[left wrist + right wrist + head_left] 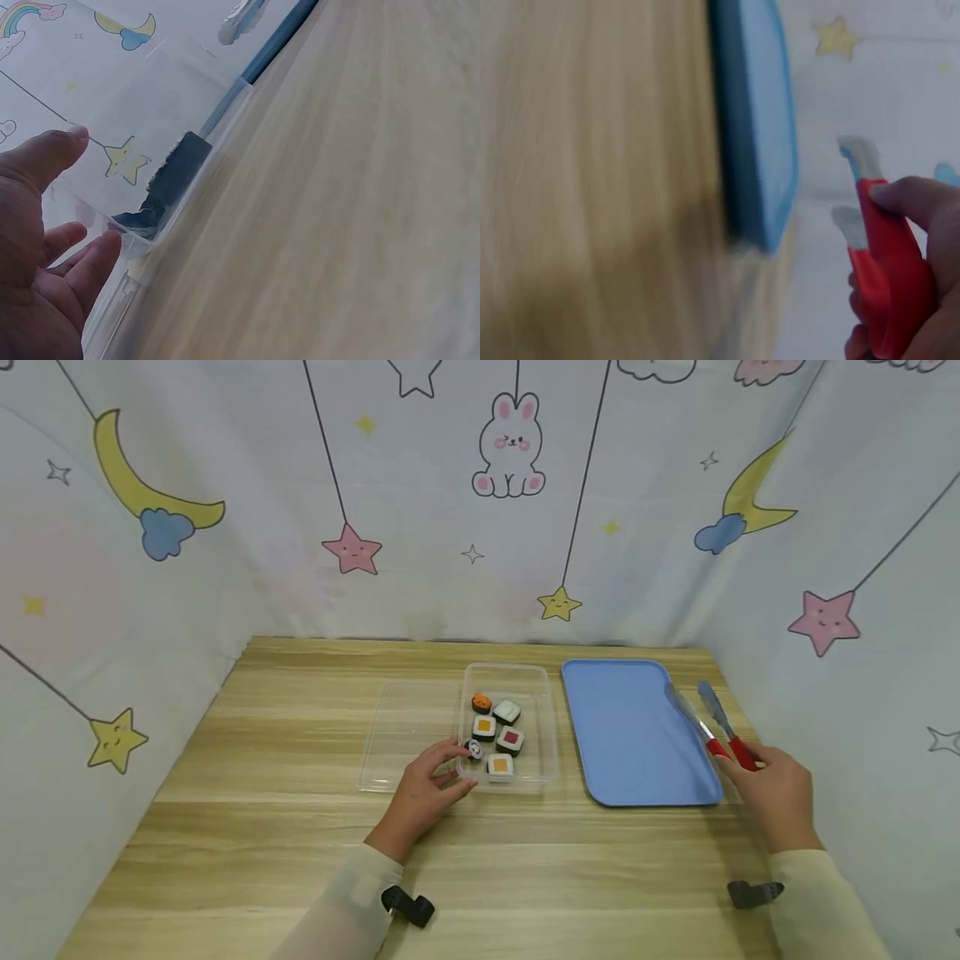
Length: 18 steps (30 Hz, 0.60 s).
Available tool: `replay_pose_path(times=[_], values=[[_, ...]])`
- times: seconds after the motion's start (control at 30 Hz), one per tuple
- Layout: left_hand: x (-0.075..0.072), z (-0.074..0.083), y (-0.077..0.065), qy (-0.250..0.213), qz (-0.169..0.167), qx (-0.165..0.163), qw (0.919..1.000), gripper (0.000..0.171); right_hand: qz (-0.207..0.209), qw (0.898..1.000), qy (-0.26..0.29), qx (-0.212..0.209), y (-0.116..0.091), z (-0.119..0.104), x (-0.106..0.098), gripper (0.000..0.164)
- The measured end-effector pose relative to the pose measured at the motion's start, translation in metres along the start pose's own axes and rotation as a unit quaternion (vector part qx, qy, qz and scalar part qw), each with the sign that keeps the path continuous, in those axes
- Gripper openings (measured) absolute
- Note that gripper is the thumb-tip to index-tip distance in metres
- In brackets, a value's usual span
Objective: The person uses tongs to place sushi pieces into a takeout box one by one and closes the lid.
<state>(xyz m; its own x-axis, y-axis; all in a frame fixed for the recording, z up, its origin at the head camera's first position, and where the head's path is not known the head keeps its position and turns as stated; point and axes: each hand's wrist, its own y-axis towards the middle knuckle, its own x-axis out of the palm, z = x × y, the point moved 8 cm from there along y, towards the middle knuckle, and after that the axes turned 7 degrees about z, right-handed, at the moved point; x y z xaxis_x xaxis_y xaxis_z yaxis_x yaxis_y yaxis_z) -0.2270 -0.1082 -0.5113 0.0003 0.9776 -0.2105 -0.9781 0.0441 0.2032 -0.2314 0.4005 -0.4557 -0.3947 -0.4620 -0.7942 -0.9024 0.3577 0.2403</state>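
Note:
A clear plastic container [552,727] holds several sushi pieces: one orange-topped [482,702], one white-topped [507,712], one red-centred [511,741], others yellow-centred, plus a small dark roll [473,749] by the left wall. My left hand [426,787] is at the near left corner of the container, thumb and fingers spread apart, fingertips right at its wall. In the left wrist view, dark sushi sides [176,176] show through the wall. My right hand [776,793] grips red-handled metal tongs [889,262] at the tray's right edge, their arms spread with nothing between the tips.
A blue tray [630,735] lies right of the container. A flat clear plastic lid [405,727] lies to its left, partly overlapped by my left hand and the container. The wooden table [300,827] is bounded by a patterned white curtain [450,585] at the back and sides.

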Motion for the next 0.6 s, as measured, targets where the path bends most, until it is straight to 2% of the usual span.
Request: replay_pose_path(times=[0.13, 0.23, 0.43, 0.6], values=[[0.001, -0.002, 0.0, 0.004, 0.007, -0.009, 0.9999, 0.038, -0.013, 0.998, -0.04, 0.037, 0.007, 0.032, 0.004, 0.069], [0.002, -0.003, -0.001, 0.003, 0.008, -0.01, 0.9999, 0.039, -0.019, 0.997, -0.058, 0.048, 0.01, 0.043, 0.007, 0.069], [0.001, -0.004, 0.0, -0.001, 0.003, -0.009, 1.0, 0.039, -0.021, 0.997, -0.073, 0.023, 0.014, 0.047, 0.014, 0.068], [-0.001, -0.001, 0.001, -0.012, 0.0, -0.002, 0.9999, 0.039, -0.055, 0.994, -0.087, 0.029, 0.016, 0.048, 0.023, 0.074]])
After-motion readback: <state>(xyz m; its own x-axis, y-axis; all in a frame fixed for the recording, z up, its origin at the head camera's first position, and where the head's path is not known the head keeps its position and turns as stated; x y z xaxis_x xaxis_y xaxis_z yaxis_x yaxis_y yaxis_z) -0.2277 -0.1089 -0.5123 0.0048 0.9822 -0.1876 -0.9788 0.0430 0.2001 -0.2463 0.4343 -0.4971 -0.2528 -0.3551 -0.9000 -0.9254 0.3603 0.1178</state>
